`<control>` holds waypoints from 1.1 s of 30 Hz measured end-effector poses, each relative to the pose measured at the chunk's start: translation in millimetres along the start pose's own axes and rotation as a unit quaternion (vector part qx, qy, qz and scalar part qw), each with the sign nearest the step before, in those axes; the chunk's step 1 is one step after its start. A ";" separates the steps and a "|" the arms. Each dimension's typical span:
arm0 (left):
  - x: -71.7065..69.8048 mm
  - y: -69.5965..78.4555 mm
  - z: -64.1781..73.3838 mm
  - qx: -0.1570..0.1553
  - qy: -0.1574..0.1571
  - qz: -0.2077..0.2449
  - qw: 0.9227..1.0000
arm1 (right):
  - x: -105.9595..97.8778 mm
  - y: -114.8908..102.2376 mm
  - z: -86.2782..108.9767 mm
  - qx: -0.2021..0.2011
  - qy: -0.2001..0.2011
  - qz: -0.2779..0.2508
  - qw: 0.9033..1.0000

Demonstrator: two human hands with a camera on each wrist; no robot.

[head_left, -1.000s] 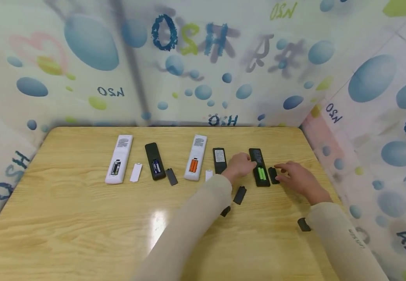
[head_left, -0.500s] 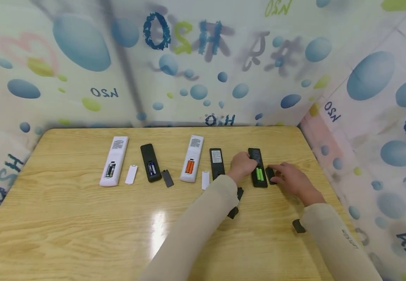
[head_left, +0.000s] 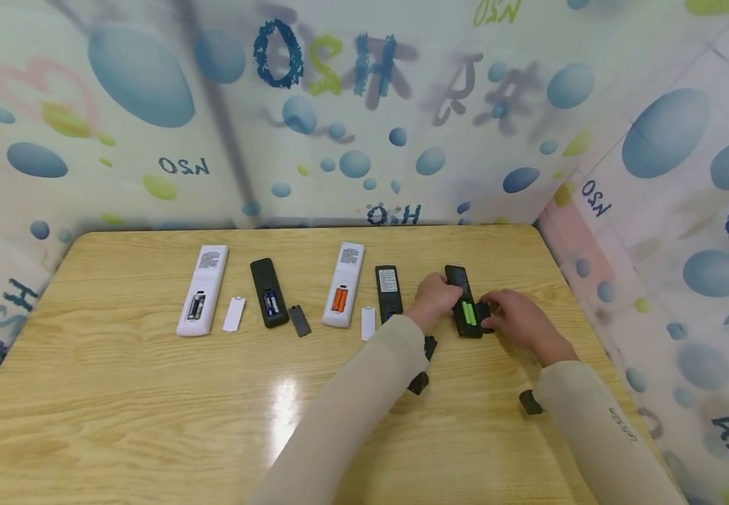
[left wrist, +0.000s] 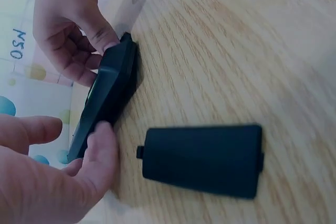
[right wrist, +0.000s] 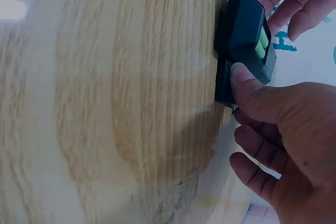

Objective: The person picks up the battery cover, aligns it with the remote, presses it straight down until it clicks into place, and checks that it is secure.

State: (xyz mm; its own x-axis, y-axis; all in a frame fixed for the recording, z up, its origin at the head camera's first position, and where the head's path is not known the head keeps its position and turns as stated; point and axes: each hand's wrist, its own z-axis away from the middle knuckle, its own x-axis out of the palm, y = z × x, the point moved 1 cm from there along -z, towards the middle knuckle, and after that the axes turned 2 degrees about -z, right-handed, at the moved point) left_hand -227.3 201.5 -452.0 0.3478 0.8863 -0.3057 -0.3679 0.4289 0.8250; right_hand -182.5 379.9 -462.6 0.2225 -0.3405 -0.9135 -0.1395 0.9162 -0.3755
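A black remote control (head_left: 467, 296) lies back-up near the table's right side, its uncovered battery bay showing two green batteries (head_left: 469, 313). My left hand (head_left: 432, 298) is at the remote's left side, fingers against it and the thumb held apart in the left wrist view. My right hand (head_left: 519, 319) pinches a small black battery cover (right wrist: 224, 82), the thumb on its face. That cover sits right at the remote's right edge. A second black battery cover (left wrist: 202, 161) lies flat on the wood, nearest my left wrist.
Leftward stand another black remote (head_left: 389, 287), a white remote with orange batteries (head_left: 343, 284), a black remote (head_left: 270, 291) and a white remote (head_left: 202, 290). White covers (head_left: 368, 324) and a dark cover (head_left: 299, 320) lie among them. Another black piece (head_left: 530, 402) is beside my right sleeve.
My right hand has reached a little left and taken hold of the black cover, bringing it up against the remote's edge. My left hand stays by the remote. The head view has shifted slightly.
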 end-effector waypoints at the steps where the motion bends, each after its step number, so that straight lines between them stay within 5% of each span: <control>1: -0.1 -0.3 -0.1 -0.002 -0.001 0.001 1.000 | 0.0 -0.3 -0.8 0.003 -0.003 -0.003 1.000; 12: 1.7 1.3 6.4 0.019 0.021 -0.068 0.997 | -1.6 -12.7 -0.8 0.013 -0.003 -0.043 0.999; 21: 1.6 -1.9 -0.6 0.026 0.008 -0.036 0.999 | -7.6 -7.9 5.3 0.019 0.001 -0.013 1.000; 33: -32.3 -3.1 1.9 0.086 -0.041 0.023 0.995 | -20.4 -8.8 10.5 0.011 0.062 -0.037 0.997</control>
State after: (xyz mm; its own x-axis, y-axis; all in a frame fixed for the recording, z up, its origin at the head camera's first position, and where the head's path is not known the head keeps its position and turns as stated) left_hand -235.7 171.2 -443.8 0.4057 0.8842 -0.2315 -0.2353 0.3458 0.9083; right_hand -175.7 381.0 -439.0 0.1101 -0.4299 -0.8962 -0.1053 0.8915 -0.4406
